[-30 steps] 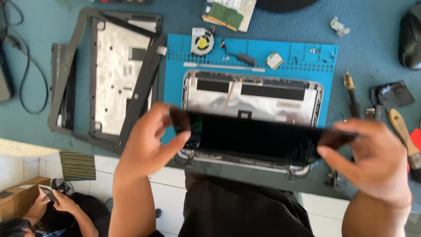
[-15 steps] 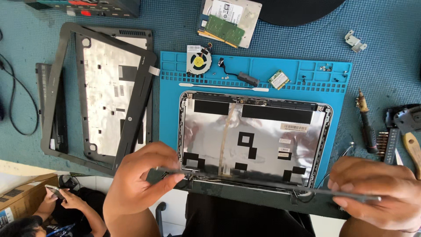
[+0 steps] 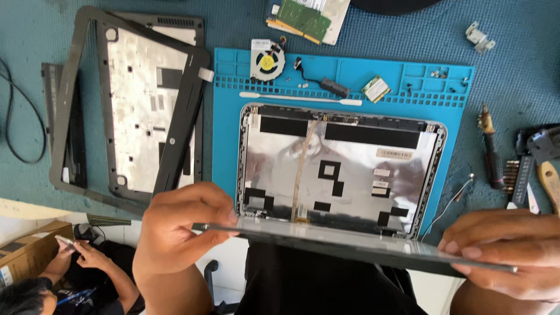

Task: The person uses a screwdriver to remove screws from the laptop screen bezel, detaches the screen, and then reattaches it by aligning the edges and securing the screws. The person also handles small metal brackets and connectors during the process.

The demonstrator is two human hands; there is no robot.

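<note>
right hand [image 3: 513, 256] cropped, tiny screws [image 3: 436, 73] indistinct

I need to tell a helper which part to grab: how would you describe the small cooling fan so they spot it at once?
Start at the blue work mat in the middle of the bench and go to its top edge, left of centre. The cooling fan lies there, above the long white spudger. It is the only round part, with a yellow hub.

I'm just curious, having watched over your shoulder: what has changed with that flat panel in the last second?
The flat screen panel was held up facing the camera, hiding the silver lid shell; it has been tipped down flat, edge-on, so the shell's foil inside shows. The left hand and right hand kept their grip on its ends. The blue mat and parts stayed put.
</note>
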